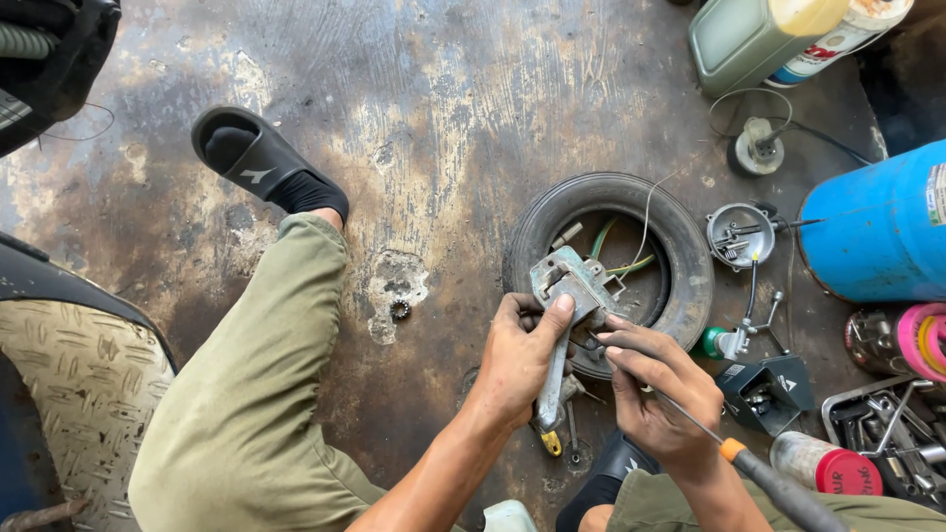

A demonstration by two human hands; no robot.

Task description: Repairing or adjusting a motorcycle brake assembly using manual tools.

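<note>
Head view: left hand [517, 360] wraps a grey metal lever assy [567, 305], thumb pressed on its upper bracket, held over a small tyre [680, 256] on the stained floor. Right hand [655, 394] is closed round a screwdriver [759, 473], tip at the part's side. Part looks stiff, fairly heavy, greasy, so prob slippery; best gripped mid-body, w/ thumb bracing the top. Blue cylinder [877, 227] and socket tray [887, 424] lie to the right.
</note>
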